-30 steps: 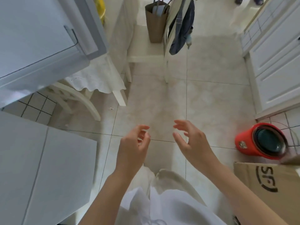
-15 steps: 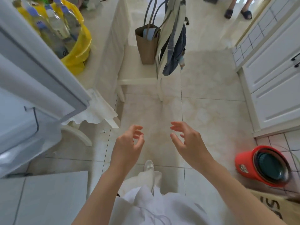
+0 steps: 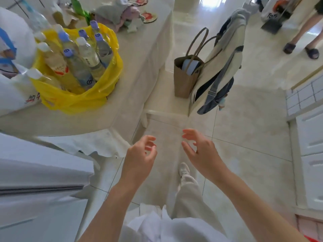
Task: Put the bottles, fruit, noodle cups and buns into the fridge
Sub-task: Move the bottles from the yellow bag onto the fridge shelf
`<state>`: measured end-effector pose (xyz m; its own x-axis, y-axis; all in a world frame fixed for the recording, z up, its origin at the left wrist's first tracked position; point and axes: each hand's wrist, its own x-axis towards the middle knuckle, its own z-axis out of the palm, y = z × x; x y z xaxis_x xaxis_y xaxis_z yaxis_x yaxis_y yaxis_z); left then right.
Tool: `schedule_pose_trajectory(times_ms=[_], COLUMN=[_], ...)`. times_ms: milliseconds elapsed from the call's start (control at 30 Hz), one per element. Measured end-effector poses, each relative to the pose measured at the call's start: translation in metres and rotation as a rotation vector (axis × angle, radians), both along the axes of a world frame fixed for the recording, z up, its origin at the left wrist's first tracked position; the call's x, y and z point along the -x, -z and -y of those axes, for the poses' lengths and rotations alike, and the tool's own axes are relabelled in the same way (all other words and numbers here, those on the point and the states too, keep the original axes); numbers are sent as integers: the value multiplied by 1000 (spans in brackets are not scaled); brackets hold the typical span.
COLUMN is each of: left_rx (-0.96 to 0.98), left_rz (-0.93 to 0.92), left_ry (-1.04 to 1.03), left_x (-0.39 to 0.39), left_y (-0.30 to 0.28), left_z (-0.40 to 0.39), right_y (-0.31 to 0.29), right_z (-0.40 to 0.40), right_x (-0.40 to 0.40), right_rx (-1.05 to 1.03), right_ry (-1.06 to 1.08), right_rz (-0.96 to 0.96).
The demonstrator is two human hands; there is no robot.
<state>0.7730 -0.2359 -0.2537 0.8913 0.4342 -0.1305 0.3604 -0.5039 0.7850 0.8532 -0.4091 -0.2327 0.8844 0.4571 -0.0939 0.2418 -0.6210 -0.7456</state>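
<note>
the bottles (image 3: 82,60) stand upright and packed close together inside a yellow plastic bag (image 3: 75,100) on the white-clothed table (image 3: 136,67) at upper left, most with pale blue caps, some with white ones. a white bag with blue handles (image 3: 12,49) sits touching the yellow bag on its left, and crumpled cloths (image 3: 117,14) and round coasters (image 3: 149,17) lie further back on the table. well apart from the bottles, both hands hang over the tiled floor (image 3: 244,137) in front of the person: the left hand (image 3: 139,158) has its fingers loosely curled with nothing in them, and the right hand (image 3: 201,152) is spread and relaxed, also holding nothing; the two are near each other but not touching. the fridge (image 3: 35,186) shows as white panels at lower left, just beside the table's corner. a brown paper bag (image 3: 185,77) stands on a chair seat (image 3: 166,105) beside the table, with a cream and denim bag (image 3: 222,70) draped over the chair back. white cabinets (image 3: 311,145) line the right edge, and another person's legs in dark slippers (image 3: 300,48) show at upper right.
</note>
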Motion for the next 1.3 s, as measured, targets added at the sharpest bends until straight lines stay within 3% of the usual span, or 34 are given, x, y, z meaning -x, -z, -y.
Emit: schedule_pose_trajectory(times_ms=[367,700,1133,1300], left_rx=[30,19,-41,-193], left_rz=[2,16,98,204], left_ry=[-410,-691,-1002,-1034], left_x=[-139,-186,-267,-306], left_y=[-3,-5,-6,-5], left_z=[1,-64,-249,-282], right_y=[2,8,16,19], right_z=[-36,-146,-361,-409], right_x=[-194,-283,-355,-371], right_rx=[74,36,-22,-86], right_ry=[-363,-608,-574,-595], right_rz=[17,-35,8,17])
